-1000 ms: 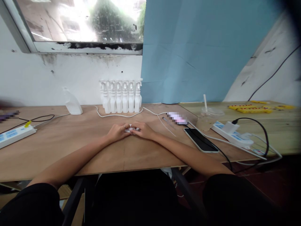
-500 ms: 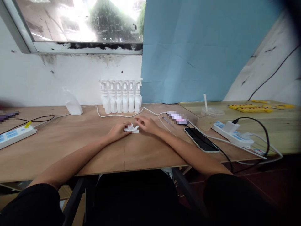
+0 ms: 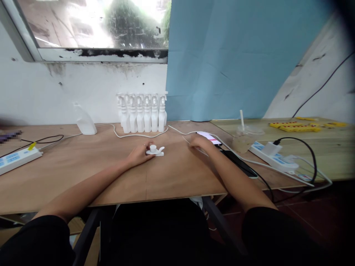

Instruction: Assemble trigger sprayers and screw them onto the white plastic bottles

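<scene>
The left hand (image 3: 138, 154) lies low on the desk (image 3: 83, 173), its grip loosely curled with the fingertips against the left end of a small white spray-trigger head (image 3: 155, 150); whether they pinch it or merely touch it I cannot tell. The trigger head sits on the wood just right of that grip, its nozzle pointing away to the right. The right hand (image 3: 200, 142) is well apart from it, further right and a little further back, palm down with fingers slack and nothing held, resting by a lit phone (image 3: 210, 137) at its far side, with a thin white cable (image 3: 177, 132) running close by. Beyond the left grip, against the wall, stands a row of white spray bottles (image 3: 142, 112); a dark phone (image 3: 240, 166) lies right of the right forearm.
</scene>
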A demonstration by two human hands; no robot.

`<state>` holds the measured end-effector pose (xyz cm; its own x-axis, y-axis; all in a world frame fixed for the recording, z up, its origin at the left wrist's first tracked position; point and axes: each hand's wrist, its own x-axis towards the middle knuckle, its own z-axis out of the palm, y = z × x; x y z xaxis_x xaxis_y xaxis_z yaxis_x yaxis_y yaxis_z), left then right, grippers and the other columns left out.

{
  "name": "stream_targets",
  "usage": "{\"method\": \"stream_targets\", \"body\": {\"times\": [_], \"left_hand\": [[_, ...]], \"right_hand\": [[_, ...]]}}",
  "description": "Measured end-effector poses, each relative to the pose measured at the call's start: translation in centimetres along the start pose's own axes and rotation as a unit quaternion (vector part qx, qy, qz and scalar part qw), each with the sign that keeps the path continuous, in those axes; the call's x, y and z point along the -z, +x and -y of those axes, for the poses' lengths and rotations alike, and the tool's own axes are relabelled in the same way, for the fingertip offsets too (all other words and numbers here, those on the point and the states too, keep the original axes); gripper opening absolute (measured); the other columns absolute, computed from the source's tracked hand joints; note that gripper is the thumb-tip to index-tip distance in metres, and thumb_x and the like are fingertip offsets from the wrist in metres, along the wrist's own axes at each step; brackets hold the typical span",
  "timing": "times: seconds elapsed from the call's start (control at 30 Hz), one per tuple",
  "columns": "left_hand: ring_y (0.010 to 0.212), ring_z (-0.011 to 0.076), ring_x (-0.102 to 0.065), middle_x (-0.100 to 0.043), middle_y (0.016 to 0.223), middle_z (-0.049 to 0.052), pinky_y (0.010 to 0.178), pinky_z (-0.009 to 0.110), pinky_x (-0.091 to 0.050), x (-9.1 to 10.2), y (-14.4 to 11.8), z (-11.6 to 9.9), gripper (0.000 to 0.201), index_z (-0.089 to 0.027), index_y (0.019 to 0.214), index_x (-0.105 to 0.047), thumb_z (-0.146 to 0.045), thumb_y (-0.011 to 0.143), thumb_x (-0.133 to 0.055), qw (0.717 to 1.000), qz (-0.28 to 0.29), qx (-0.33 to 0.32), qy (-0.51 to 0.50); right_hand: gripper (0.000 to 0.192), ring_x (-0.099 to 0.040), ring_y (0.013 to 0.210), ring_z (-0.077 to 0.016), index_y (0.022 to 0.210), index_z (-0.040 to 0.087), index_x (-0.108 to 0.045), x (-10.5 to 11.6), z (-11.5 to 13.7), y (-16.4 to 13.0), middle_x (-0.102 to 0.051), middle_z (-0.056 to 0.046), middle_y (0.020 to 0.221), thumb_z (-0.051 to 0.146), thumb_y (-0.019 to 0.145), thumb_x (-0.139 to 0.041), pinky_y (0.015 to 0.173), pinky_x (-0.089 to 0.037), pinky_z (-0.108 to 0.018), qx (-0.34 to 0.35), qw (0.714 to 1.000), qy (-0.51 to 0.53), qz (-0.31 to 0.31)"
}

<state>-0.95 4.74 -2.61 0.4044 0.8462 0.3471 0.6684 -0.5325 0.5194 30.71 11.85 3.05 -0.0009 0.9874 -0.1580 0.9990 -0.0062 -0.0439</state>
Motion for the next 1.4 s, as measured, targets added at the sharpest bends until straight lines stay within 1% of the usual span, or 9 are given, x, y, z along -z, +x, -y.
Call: {"method": "stream_targets", "body": {"times": [0.1,0.2,0.27,0.37,0.43,0.47,0.8,1.03,1.4], "left_hand": [[0.082,0.0211,-0.063,-0.067,0.098,0.003,0.069,0.032,-0.049,-0.2,0.2,0.2,0.045,-0.023,0.119,-0.055,-0.04,0.079,-0.065,1.0,0.013,-0.004,-0.026],[0.082,0.0209,-0.063,-0.068,0.099,0.003,0.069,0.032,-0.049,-0.3,0.2,-0.1,0.039,-0.022,0.114,-0.059,-0.039,0.08,-0.065,0.999,0.026,-0.009,-0.039],[0.081,0.0209,-0.063,-0.069,0.097,0.003,0.069,0.032,-0.048,-0.4,0.1,-0.5,0.038,-0.021,0.113,-0.059,-0.039,0.08,-0.064,0.999,0.029,-0.01,-0.045],[0.08,0.021,-0.062,-0.069,0.096,0.003,0.069,0.033,-0.048,-0.5,-0.1,-1.2,0.039,-0.019,0.113,-0.059,-0.039,0.08,-0.065,0.998,0.034,-0.012,-0.053],[0.079,0.0209,-0.062,-0.069,0.096,0.004,0.069,0.033,-0.048,-0.7,-0.2,-1.5,0.04,-0.018,0.112,-0.06,-0.04,0.079,-0.066,0.998,0.037,-0.016,-0.055],[0.078,0.0208,-0.062,-0.069,0.095,0.004,0.069,0.033,-0.048,-0.7,-0.3,-1.6,0.04,-0.018,0.112,-0.06,-0.04,0.079,-0.066,0.998,0.037,-0.02,-0.055],[0.073,0.0181,-0.059,-0.067,0.086,0.001,0.065,0.028,-0.043,-0.5,-0.5,-2.4,0.028,-0.018,0.102,-0.064,-0.039,0.082,-0.063,0.997,0.047,-0.046,-0.034],[0.074,0.0176,-0.059,-0.068,0.089,0.001,0.065,0.027,-0.042,-0.4,-0.5,-2.5,0.033,-0.017,0.108,-0.063,-0.038,0.083,-0.062,0.997,0.049,-0.047,-0.041],[0.076,0.018,-0.061,-0.069,0.091,0.001,0.067,0.027,-0.043,-0.4,-0.5,-2.5,0.035,-0.02,0.111,-0.062,-0.038,0.082,-0.063,0.997,0.059,-0.028,-0.033]], "right_hand": [[0.016,-0.056,0.046,-0.0152,0.059,0.012,-0.064,-0.3,0.5,0.0,-0.061,-0.008,0.051,0.021,0.072,-0.064,0.048,-0.042,-0.024,0.031,0.998,0.056,-0.009],[0.021,-0.044,0.035,-0.0087,0.065,0.014,-0.058,0.0,1.5,-0.4,-0.06,-0.005,0.051,0.026,0.082,-0.055,0.04,-0.034,-0.022,0.09,0.959,0.265,-0.032],[0.011,-0.042,0.034,-0.0069,0.08,0.015,-0.056,0.4,2.5,-1.0,-0.062,-0.001,0.056,0.026,0.083,-0.056,0.037,-0.03,-0.02,0.156,0.88,0.447,-0.034],[0.026,-0.048,0.042,-0.007,0.098,0.017,-0.055,0.9,4.3,-2.3,-0.062,0.002,0.067,0.032,0.079,-0.066,0.038,-0.033,-0.019,0.274,0.725,0.631,-0.03],[0.034,-0.052,0.049,-0.0074,0.102,0.018,-0.057,1.1,5.5,-3.2,-0.062,0.001,0.075,0.038,0.077,-0.071,0.042,-0.038,-0.019,0.329,0.657,0.677,-0.046],[0.035,-0.054,0.052,-0.0077,0.102,0.018,-0.059,1.1,6.1,-3.6,-0.062,0.001,0.077,0.04,0.078,-0.072,0.044,-0.041,-0.02,0.347,0.639,0.684,-0.057],[0.036,-0.057,0.055,-0.0093,0.103,0.021,-0.061,-0.8,8.9,-4.9,-0.061,0.001,0.076,0.048,0.082,-0.068,0.05,-0.05,-0.024,0.405,0.626,0.663,-0.066],[0.034,-0.057,0.055,-0.0091,0.105,0.02,-0.061,-1.5,9.3,-5.0,-0.06,0.001,0.076,0.047,0.085,-0.064,0.052,-0.051,-0.024,0.42,0.647,0.634,-0.05],[0.029,-0.056,0.056,-0.0095,0.106,0.021,-0.062,-1.3,9.4,-5.3,-0.059,0.001,0.077,0.043,0.088,-0.062,0.053,-0.049,-0.025,0.435,0.633,0.635,-0.084]]}}
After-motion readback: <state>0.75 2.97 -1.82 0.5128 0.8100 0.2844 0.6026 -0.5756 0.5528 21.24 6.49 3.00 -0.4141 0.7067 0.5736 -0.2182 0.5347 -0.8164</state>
